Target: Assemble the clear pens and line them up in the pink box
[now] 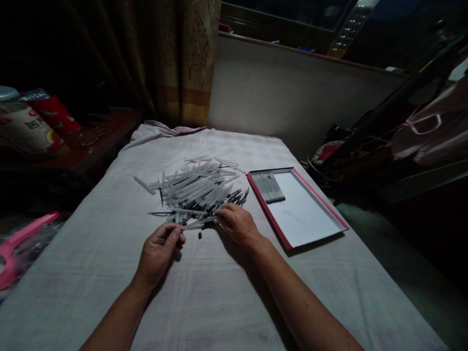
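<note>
A heap of pale pen barrels and dark refills (199, 187) lies on a white cloth-covered table (204, 292). My left hand (159, 253) is curled at the heap's near edge, its fingers pinched on something I cannot make out. My right hand (237, 223) rests at the heap's near right edge, fingers closed on a pale pen barrel (197, 224) that points left. A small dark cap (199, 236) lies between the hands. To the right sits a flat red-edged box (325, 209) with several finished pens (268, 187) lined up at its far end.
Two cans (29, 122) stand on a dark side table at far left. A pink plastic object (18, 243) lies at the left edge. A curtain (183, 63) hangs behind the table. Bags and clutter (420, 131) fill the right side.
</note>
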`<state>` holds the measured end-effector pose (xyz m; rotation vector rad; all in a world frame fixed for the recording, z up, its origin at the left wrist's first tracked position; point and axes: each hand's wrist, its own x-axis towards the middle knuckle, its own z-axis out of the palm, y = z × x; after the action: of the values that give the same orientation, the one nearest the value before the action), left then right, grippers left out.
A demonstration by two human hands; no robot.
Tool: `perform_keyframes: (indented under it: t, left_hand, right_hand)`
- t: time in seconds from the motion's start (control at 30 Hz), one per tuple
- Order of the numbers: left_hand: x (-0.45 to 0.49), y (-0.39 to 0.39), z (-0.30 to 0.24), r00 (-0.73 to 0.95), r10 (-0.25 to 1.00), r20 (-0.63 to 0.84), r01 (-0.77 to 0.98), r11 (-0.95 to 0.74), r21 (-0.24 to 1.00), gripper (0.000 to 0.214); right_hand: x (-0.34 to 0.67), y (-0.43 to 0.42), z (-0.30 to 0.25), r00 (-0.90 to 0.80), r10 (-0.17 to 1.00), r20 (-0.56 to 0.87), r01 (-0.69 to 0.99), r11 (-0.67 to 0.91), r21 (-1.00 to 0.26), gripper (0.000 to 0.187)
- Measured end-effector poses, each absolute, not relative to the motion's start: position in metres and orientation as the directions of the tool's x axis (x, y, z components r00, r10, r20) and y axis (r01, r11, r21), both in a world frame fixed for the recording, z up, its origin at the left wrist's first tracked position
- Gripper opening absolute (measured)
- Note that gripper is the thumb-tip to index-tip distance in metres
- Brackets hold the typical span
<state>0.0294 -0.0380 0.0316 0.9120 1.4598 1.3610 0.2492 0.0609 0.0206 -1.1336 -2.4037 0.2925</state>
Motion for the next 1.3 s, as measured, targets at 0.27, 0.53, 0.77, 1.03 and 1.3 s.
perform_keyframes:
  t: [0.27, 0.53, 0.77, 1.03, 1.3]
  left_hand:
    - [0.037, -0.04, 0.024, -0.035, 0.841, 0.54, 0.711, -0.358, 0.605, 0.026]
    - [0.032, -0.036, 0.01, 0.141, 0.861, 0.489, 0.841, -0.365, 0.4, 0.027]
    - [0.022, -0.034, 0.012, 0.064, 0.88, 0.472, 0.836, -0.305, 0.456, 0.025]
    - [0.018, -0.033, 0.008, 0.049, 0.873, 0.486, 0.843, -0.297, 0.449, 0.027]
    - [0.016, -0.033, 0.005, 0.126, 0.807, 0.577, 0.894, -0.344, 0.287, 0.027]
  right_hand:
    - [0.258, 0.044, 0.017, -0.465, 0.703, 0.538, 0.508, 0.71, -0.488, 0.02]
    - [0.251, 0.028, 0.02, -0.489, 0.663, 0.567, 0.382, 0.747, -0.544, 0.02]
    - [0.26, 0.032, 0.022, -0.392, 0.683, 0.616, 0.374, 0.73, -0.572, 0.028]
    - [0.272, 0.031, 0.05, 0.042, 0.899, 0.436, 0.078, 0.432, -0.898, 0.018]
    - [0.277, 0.052, 0.08, 0.247, 0.96, 0.129, -0.363, 0.215, -0.907, 0.036]
